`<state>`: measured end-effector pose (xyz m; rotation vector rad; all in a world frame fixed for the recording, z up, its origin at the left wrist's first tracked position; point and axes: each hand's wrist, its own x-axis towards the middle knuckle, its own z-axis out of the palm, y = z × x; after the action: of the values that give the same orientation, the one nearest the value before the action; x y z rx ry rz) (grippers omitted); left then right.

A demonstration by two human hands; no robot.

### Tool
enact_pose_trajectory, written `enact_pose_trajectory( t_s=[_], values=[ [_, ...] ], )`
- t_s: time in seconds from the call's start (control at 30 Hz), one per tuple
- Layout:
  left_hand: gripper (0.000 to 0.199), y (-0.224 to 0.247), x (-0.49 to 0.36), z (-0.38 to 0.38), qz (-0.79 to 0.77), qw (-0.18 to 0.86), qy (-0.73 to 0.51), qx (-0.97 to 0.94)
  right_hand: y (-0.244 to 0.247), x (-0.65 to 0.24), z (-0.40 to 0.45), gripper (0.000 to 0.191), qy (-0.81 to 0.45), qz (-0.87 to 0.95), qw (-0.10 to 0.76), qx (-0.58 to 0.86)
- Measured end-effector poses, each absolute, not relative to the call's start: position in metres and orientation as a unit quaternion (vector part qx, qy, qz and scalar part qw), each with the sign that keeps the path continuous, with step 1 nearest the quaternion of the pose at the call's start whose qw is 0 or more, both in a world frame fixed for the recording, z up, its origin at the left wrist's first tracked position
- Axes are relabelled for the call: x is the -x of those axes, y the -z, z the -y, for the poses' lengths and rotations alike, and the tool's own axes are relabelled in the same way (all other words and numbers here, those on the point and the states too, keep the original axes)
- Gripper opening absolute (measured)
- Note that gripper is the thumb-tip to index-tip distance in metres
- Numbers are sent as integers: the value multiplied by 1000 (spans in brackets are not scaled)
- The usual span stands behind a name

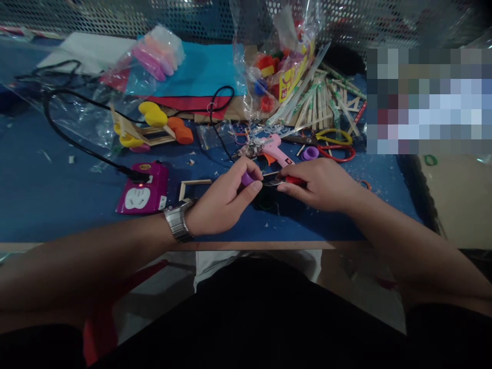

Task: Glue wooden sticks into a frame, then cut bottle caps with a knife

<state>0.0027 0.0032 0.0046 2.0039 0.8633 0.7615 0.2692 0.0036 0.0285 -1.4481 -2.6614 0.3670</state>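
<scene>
- On the near side of the pink glue gun (274, 148), the pale front edge (284, 246) of the blue tabletop (38, 205) runs across.
- Nearer than the glue gun and to its left, a metal watch (178, 221) circles the left wrist.
- Just short of the glue gun, on its left, the left hand (234, 192) pinches a purple cap (247, 179) between thumb and fingers.
- Just short of the glue gun, on its right, the right hand (317, 184) is closed around a red-handled tool (295, 181). The tool's metal end points at the purple cap; whether they touch, I cannot tell.
- Well left of the glue gun and nearer, a magenta power socket (144, 187) has a black plug (134, 175) in it; between socket and left hand lies a wooden stick frame (194, 183).
- Right of the glue gun, scissors (338, 152) with red loops lie by a second, loose purple ring (310, 153).
- Well left of the glue gun and slightly beyond, a wooden assembly (149, 136) carries yellow and orange caps.
- Beyond the glue gun, rightward, wooden sticks (313, 100) are heaped beside a clear bag (265, 82) of coloured pieces.
- Farther, left of that gun, lies a blue sheet (209, 69); behind everything stands a perforated panel (207, 15).
</scene>
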Motion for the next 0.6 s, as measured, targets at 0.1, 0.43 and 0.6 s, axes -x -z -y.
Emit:
enact_pose_trajectory(
  t_s=[0.1,0.43,0.6],
  values=[
    [12,-3,-2,-4,-343,413,-302,-788,-29,-269,-4,71,-125,873,46,470],
    [13,-3,-1,-5,-338,427,-309,-779,-30,-269,-4,67,-138,874,49,464],
    [11,-3,0,-5,-337,433,-305,-778,-30,-270,-5,67,-138,877,43,458]
  ],
)
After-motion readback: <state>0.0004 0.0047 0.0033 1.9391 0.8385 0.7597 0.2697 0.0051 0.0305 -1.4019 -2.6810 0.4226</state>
